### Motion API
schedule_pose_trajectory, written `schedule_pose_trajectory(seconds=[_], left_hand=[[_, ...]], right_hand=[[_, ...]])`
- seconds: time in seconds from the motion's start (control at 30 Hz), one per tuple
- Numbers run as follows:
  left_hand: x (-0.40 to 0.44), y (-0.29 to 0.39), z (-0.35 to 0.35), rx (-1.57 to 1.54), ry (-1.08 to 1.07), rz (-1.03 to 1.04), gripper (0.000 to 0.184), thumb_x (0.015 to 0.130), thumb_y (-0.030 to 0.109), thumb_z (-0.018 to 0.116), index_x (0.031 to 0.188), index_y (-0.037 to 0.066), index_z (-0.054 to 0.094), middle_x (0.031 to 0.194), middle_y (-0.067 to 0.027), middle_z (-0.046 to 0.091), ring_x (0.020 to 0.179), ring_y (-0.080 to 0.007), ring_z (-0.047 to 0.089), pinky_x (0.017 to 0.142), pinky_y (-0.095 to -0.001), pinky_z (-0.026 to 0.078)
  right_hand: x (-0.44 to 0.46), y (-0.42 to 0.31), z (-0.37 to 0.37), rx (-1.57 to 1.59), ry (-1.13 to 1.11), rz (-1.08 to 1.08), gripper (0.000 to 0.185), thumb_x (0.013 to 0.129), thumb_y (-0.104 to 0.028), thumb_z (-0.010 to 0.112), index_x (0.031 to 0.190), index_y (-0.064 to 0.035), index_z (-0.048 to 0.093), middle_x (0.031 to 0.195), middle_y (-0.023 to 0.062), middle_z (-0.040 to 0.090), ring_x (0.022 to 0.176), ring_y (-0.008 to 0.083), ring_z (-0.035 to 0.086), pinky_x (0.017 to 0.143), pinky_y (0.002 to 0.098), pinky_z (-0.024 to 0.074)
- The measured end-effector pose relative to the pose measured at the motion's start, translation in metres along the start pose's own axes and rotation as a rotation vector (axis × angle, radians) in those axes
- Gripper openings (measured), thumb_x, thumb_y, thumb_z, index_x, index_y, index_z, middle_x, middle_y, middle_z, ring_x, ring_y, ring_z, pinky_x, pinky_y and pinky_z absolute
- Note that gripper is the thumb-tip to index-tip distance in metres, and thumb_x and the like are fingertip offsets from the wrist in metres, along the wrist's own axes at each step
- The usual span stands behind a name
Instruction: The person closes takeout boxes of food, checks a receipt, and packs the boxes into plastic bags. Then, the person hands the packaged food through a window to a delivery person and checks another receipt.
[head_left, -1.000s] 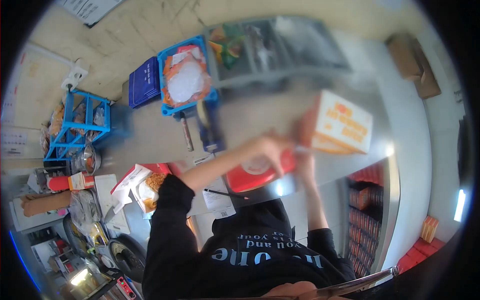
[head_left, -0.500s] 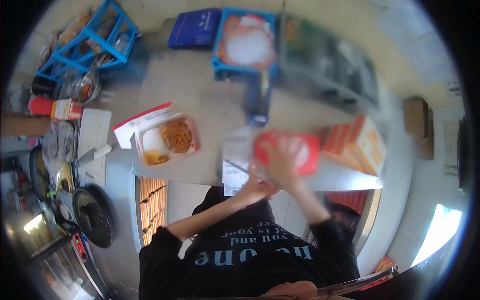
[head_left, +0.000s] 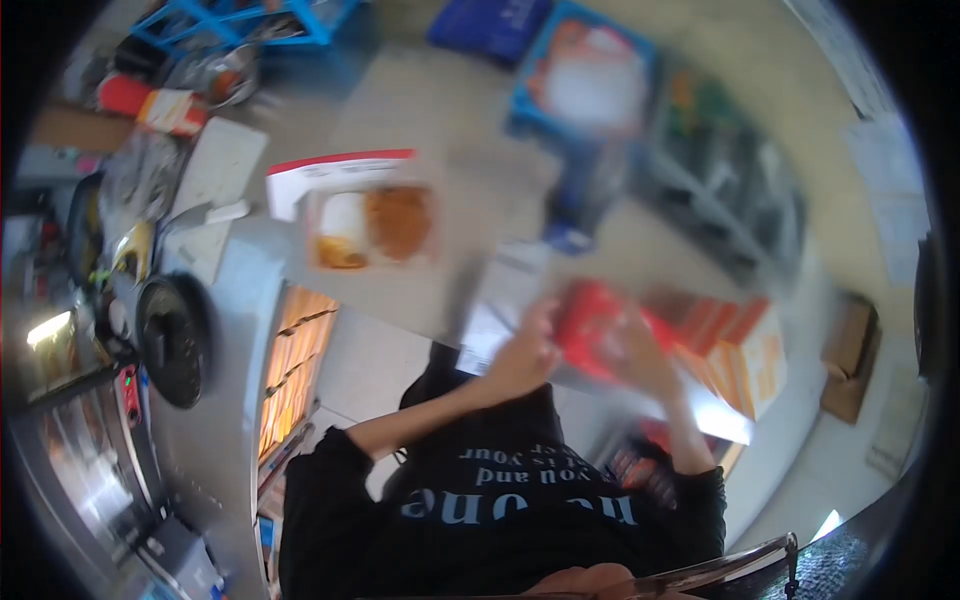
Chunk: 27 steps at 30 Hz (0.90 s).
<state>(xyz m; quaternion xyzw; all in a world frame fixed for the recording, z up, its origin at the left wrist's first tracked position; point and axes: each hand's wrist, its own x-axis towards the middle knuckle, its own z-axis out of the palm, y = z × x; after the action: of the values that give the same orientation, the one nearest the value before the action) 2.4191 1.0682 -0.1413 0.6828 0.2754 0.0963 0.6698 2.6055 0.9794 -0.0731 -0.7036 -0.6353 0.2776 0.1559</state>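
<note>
Red package (head_left: 585, 320) sits between a worker's hands near the front edge of the counter (head_left: 480, 190), the left hand (head_left: 525, 357) curled at its left side, the right hand (head_left: 647, 365) now shifted from mid-top toward its right; blur hides whether the fingers grip. Beside it lies a printed slip (head_left: 510, 288); farther left, an open meal box (head_left: 350, 172) remains, with a blue crate (head_left: 530, 82) beyond.

Reads upside down, in pale letters on the near black sweatshirt (head_left: 450, 555): "one", then "you and", then "is your". Too blurred to read on the central white slip (head_left: 500, 310), red package (head_left: 588, 312), right-hand orange-and-white carton (head_left: 765, 365) or far blue packets (head_left: 490, 25).
</note>
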Motion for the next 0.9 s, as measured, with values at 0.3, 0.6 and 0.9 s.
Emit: schedule_pose_trajectory(seconds=[0.3, 0.6, 0.9], left_hand=[[0.093, 0.065, 0.032, 0.975, -0.574, 0.474, 0.077, 0.045, 0.033, 0.081, 0.114, 0.023, 0.049, 0.129, -0.0177, 0.034, 0.119, -0.0391, 0.031, 0.09, -0.056, 0.029], [0.076, 0.05, -0.009, 0.716, -0.44, 0.814, 0.048, 0.056, 0.038, 0.077, 0.096, 0.018, 0.061, 0.123, -0.0123, 0.041, 0.119, -0.0343, 0.035, 0.094, -0.0521, 0.027], [0.07, 0.107, -0.339, 1.071, 0.16, 0.353, 0.029, 0.067, 0.023, 0.067, 0.096, 0.015, 0.065, 0.084, -0.0084, 0.062, 0.073, -0.0277, 0.063, 0.063, -0.0369, 0.049]], right_hand=[[-0.068, 0.057, -0.024, -0.286, -0.236, 0.182, 0.089, 0.042, -0.039, 0.083, 0.12, -0.0225, 0.045, 0.133, 0.0171, 0.03, 0.119, 0.0353, 0.037, 0.087, 0.053, 0.0366], [-0.075, 0.017, 0.01, -0.29, 0.128, 0.385, 0.045, 0.067, -0.018, 0.072, 0.11, -0.0146, 0.057, 0.125, 0.016, 0.045, 0.116, 0.0321, 0.042, 0.088, 0.0472, 0.0352], [0.179, -0.129, 0.118, 1.004, 0.536, 0.48, 0.029, 0.091, -0.012, 0.049, 0.118, -0.0019, 0.054, 0.084, 0.0099, 0.062, 0.059, 0.0135, 0.062, 0.051, 0.0243, 0.0517]])
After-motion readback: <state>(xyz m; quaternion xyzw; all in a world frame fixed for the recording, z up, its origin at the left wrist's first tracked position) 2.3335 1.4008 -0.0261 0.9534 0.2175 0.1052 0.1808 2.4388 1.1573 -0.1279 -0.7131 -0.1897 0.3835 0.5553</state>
